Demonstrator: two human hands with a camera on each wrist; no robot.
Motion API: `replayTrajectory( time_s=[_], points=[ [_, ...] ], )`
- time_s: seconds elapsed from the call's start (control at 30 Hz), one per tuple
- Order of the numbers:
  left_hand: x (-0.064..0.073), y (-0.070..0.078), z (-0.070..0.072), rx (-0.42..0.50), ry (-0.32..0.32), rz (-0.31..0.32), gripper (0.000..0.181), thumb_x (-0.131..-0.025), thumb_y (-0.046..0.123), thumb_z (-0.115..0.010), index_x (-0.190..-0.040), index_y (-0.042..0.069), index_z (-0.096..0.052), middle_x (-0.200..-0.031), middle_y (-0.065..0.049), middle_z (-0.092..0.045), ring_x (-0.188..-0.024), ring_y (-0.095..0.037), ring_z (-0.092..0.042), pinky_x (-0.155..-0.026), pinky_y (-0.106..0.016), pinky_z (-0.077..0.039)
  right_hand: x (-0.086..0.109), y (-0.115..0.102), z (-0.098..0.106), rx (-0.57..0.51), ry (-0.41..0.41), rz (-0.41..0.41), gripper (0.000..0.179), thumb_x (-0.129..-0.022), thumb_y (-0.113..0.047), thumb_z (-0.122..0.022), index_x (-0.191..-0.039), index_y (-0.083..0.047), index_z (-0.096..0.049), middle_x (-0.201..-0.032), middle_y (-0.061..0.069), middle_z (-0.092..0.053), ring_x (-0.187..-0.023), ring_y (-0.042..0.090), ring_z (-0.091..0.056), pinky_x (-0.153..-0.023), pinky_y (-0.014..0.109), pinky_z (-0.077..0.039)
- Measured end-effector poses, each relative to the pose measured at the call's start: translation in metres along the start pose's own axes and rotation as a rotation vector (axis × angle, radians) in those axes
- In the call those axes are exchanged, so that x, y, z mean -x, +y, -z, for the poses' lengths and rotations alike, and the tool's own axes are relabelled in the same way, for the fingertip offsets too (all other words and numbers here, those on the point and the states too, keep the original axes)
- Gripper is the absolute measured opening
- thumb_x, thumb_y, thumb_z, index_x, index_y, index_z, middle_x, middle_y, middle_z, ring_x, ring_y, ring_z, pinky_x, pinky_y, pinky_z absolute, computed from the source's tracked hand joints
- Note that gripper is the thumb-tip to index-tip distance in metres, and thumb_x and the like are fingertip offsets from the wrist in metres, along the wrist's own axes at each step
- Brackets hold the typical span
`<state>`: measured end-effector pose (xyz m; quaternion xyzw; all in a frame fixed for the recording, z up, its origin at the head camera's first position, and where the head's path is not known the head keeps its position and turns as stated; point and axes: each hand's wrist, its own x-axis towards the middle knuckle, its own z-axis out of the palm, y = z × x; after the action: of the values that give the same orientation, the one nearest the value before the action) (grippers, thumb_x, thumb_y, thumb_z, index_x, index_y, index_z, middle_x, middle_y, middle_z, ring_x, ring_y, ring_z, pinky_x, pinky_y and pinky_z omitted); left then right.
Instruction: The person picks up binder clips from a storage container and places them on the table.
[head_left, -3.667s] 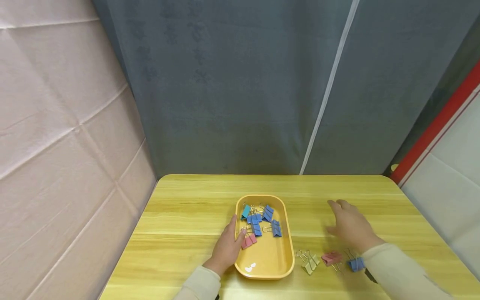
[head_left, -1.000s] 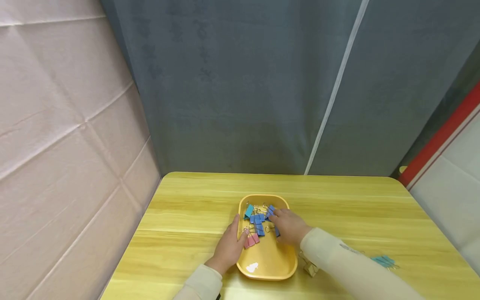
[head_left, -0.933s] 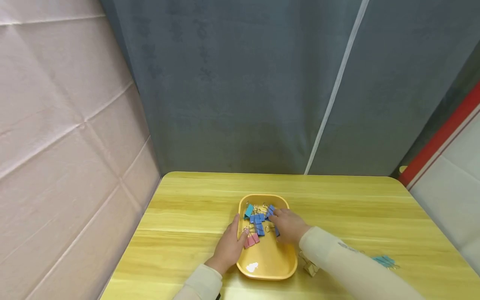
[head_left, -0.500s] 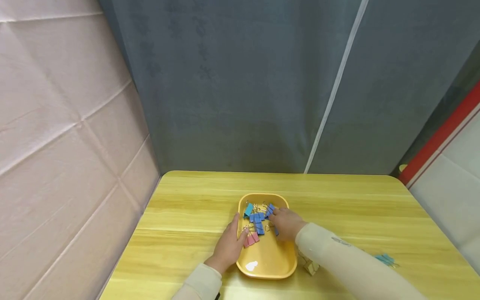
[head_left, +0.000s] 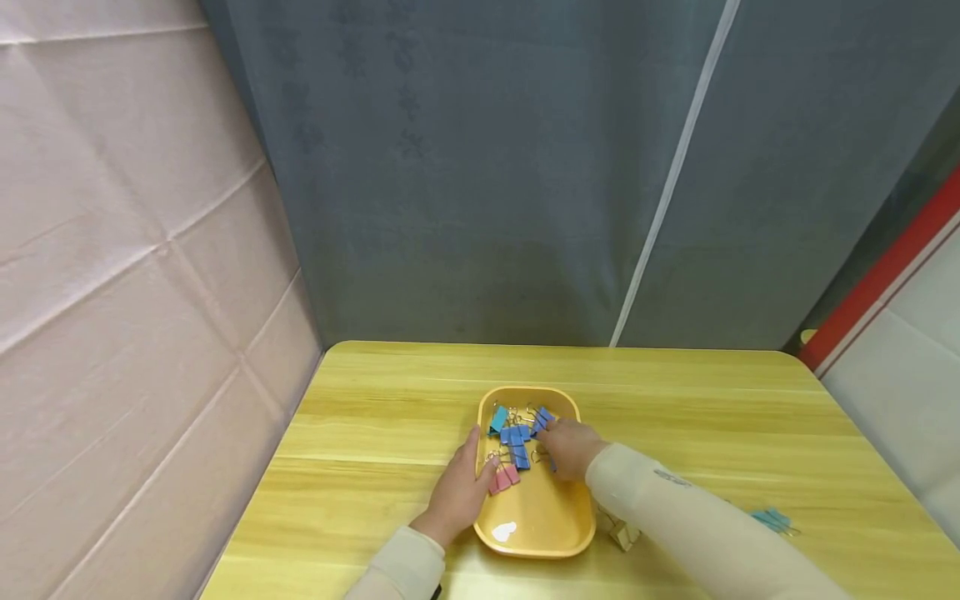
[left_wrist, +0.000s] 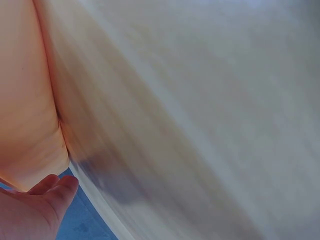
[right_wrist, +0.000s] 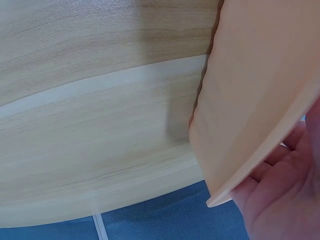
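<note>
A yellow rectangular tray [head_left: 536, 525] on the table holds several binder clips. My left hand [head_left: 455, 493] grips its left side, thumb over the rim beside a pink binder clip [head_left: 504, 478]. My right hand [head_left: 572, 448] reaches over the right rim, fingertips at a blue binder clip [head_left: 542, 419] and partly covering another blue clip. I cannot tell whether it pinches one. Further blue clips [head_left: 517, 455] and a teal clip [head_left: 498, 420] lie in the tray's far left part. In the right wrist view, the right fingers [right_wrist: 275, 172] bend behind the tray wall [right_wrist: 255, 85].
Right of the tray, a pale yellow binder clip [head_left: 624, 534] lies on the wood-grain table [head_left: 390, 417], partly behind the right sleeve [head_left: 675, 508]. A teal binder clip [head_left: 772, 520] lies farther right. A dark grey curtain [head_left: 465, 183] hangs behind the table.
Since the oldest frame, my right hand has moved left from above the table into the tray. Its sleeve now hides the spot where red and blue clips lay. My left hand has stayed in place.
</note>
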<state>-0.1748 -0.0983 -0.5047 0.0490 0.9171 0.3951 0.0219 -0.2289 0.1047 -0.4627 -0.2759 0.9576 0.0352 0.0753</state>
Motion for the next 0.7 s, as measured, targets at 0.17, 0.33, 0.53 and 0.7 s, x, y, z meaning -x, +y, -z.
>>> replayTrajectory(
  time_s=[0.17,0.33,0.53,0.7],
  points=[
    [-0.001,-0.0005,-0.0005,-0.002,-0.001,-0.003,0.068,-0.101,0.042,-0.046,-0.154,0.007,-0.021,-0.15,-0.022,-0.037,-0.134,-0.042,-0.038,-0.111,-0.057,-0.031,0.0008,-0.0019,0.0005,0.01,-0.006,-0.003,0.03,-0.071,-0.009,-0.081,-0.094,-0.009,-0.062,-0.09,0.005,-0.058,-0.088,0.024,-0.059,-0.078,0.04,-0.056],
    [-0.0013,-0.0007,-0.0004,0.003,-0.005,-0.003,0.068,-0.101,0.042,-0.045,-0.154,0.008,-0.02,-0.151,-0.021,-0.035,-0.135,-0.042,-0.037,-0.112,-0.056,-0.03,0.0004,-0.0026,-0.0009,0.022,-0.013,-0.006,0.026,-0.075,-0.008,-0.079,-0.094,-0.009,-0.061,-0.091,0.006,-0.058,-0.088,0.024,-0.06,-0.078,0.039,-0.057],
    [-0.0008,-0.0008,-0.0001,0.007,-0.003,-0.004,0.068,-0.101,0.041,-0.046,-0.154,0.008,-0.02,-0.151,-0.021,-0.035,-0.135,-0.042,-0.037,-0.112,-0.057,-0.03,-0.001,-0.0032,-0.0019,0.024,-0.011,-0.002,0.022,-0.078,-0.009,-0.076,-0.095,-0.008,-0.062,-0.091,0.007,-0.059,-0.087,0.025,-0.061,-0.079,0.04,-0.057],
    [-0.0004,-0.0004,0.0001,0.007,-0.002,-0.006,0.067,-0.101,0.04,-0.046,-0.154,0.007,-0.02,-0.151,-0.021,-0.036,-0.135,-0.042,-0.037,-0.112,-0.057,-0.03,-0.0018,-0.0033,-0.0021,0.01,-0.008,-0.005,0.018,-0.08,-0.009,-0.076,-0.09,-0.01,-0.061,-0.086,0.006,-0.058,-0.082,0.024,-0.061,-0.076,0.04,-0.057]
  ],
)
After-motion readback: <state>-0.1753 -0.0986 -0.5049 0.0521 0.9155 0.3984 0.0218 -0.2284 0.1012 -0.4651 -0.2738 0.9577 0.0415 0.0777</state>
